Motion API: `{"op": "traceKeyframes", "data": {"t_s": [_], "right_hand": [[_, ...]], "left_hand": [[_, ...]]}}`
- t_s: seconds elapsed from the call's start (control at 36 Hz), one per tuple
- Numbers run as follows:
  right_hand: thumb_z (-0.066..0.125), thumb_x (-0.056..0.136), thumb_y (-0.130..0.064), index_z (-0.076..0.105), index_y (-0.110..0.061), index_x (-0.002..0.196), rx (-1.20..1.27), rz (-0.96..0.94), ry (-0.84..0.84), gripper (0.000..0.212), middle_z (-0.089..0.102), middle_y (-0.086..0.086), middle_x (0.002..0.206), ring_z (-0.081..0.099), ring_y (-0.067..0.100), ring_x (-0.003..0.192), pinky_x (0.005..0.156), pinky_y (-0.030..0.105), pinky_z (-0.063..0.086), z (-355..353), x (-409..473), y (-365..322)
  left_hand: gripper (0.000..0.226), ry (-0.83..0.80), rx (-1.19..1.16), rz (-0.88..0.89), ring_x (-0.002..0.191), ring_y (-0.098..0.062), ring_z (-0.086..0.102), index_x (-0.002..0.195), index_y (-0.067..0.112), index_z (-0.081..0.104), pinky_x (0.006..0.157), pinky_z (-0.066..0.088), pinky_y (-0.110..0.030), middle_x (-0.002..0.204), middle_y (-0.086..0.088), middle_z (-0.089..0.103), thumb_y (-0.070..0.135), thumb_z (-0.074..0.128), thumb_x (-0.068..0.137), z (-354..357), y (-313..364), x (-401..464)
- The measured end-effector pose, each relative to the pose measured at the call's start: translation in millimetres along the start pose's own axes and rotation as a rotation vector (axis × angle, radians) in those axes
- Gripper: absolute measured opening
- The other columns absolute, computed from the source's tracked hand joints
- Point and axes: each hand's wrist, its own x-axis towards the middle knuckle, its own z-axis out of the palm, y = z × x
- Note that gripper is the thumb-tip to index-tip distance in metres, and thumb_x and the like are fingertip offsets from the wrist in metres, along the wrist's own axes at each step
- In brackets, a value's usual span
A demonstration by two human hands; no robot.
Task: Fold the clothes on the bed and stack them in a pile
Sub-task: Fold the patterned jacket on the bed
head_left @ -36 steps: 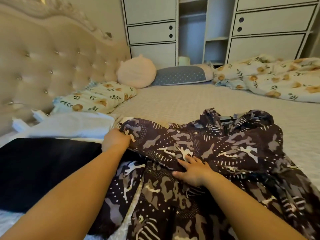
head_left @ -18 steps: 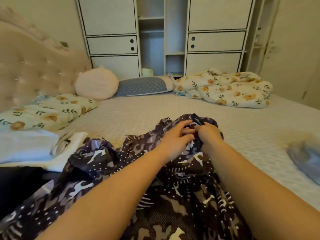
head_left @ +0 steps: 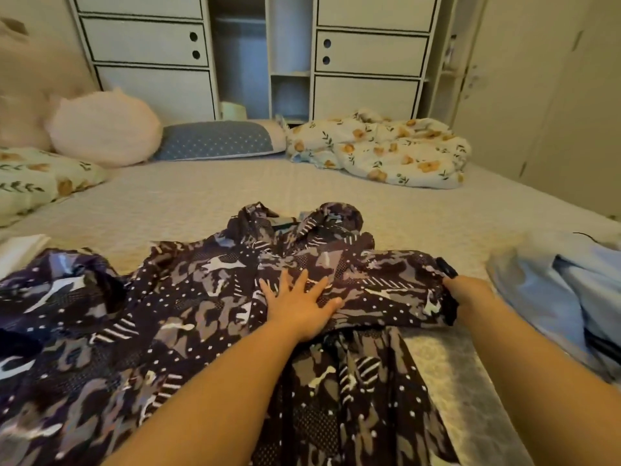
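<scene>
A dark camouflage-patterned garment (head_left: 188,317) with white dots and stripes lies spread and rumpled across the near part of the bed (head_left: 188,196). My left hand (head_left: 299,304) lies flat on it with fingers spread, pressing the cloth near its middle. My right hand (head_left: 465,292) grips the garment's right edge, fingers tucked under the fabric. A light blue garment (head_left: 554,290) lies crumpled at the right of the bed. A white folded cloth (head_left: 20,248) shows at the left edge.
A floral quilt (head_left: 379,149) is bunched at the far side. A blue dotted pillow (head_left: 218,139), a round pink cushion (head_left: 104,127) and a floral pillow (head_left: 37,178) line the head end. White cabinets (head_left: 366,55) stand behind the bed.
My hands have parted from the bunched collar area: the left now lies flat on the garment, the right has drawn its edge out to the right. The view has swung right.
</scene>
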Motion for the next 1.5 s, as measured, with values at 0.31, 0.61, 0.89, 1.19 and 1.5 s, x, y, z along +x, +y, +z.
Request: {"op": "traceKeyframes", "data": {"t_s": [0.31, 0.61, 0.89, 1.19, 1.5], "right_hand": [[0.054, 0.093, -0.019, 0.061, 0.004, 0.112, -0.232, -0.195, -0.025, 0.030, 0.061, 0.023, 0.118, 0.059, 0.037, 0.108, 0.090, 0.042, 0.050, 32, -45, -57], [0.040, 0.098, -0.011, 0.062, -0.006, 0.119, 0.121, -0.492, -0.612, 0.031, 0.062, 0.009, 0.121, 0.056, 0.023, 0.118, 0.090, 0.026, 0.044, 91, -141, -99], [0.025, 0.098, -0.058, 0.014, -0.028, 0.153, -1.400, -0.775, -0.479, 0.064, -0.004, -0.001, 0.161, -0.008, 0.026, 0.147, 0.116, 0.051, 0.004, 137, -77, -21], [0.013, 0.100, -0.047, -0.001, -0.016, 0.153, -1.426, -0.588, -0.149, 0.063, -0.012, 0.000, 0.160, -0.018, 0.026, 0.145, 0.115, 0.053, -0.007, 147, -65, 7], [0.011, 0.099, -0.050, -0.001, -0.016, 0.153, -1.236, -0.458, -0.138, 0.065, -0.009, 0.001, 0.160, -0.012, 0.023, 0.146, 0.116, 0.052, -0.002, 139, -57, 27]], "left_hand": [[0.064, -0.037, -0.940, 0.031, 0.136, -0.023, 0.037, 0.143, 0.022, 0.042, 0.110, 0.025, -0.038, 0.149, -0.001, 0.040, 0.062, 0.029, 0.095, -72, 19, -19], [0.035, 0.203, -1.275, -0.364, 0.119, -0.034, 0.052, 0.133, 0.002, 0.049, 0.095, 0.044, -0.038, 0.134, -0.018, 0.052, 0.013, 0.039, 0.101, -135, -8, -34], [0.033, 0.137, -0.363, -0.343, 0.110, -0.027, 0.057, 0.127, 0.012, 0.055, 0.085, 0.048, -0.033, 0.125, -0.011, 0.058, 0.023, 0.054, 0.096, -75, -83, -21], [0.056, 0.296, -0.189, 0.054, 0.145, -0.023, 0.015, 0.148, 0.016, 0.032, 0.116, 0.017, -0.041, 0.158, -0.003, 0.020, 0.042, 0.040, 0.099, -26, -47, -1], [0.068, -0.035, -0.086, 0.071, 0.146, -0.020, -0.015, 0.153, 0.030, 0.004, 0.115, -0.006, -0.053, 0.160, 0.007, -0.013, 0.065, 0.014, 0.095, -3, -54, 18]]}}
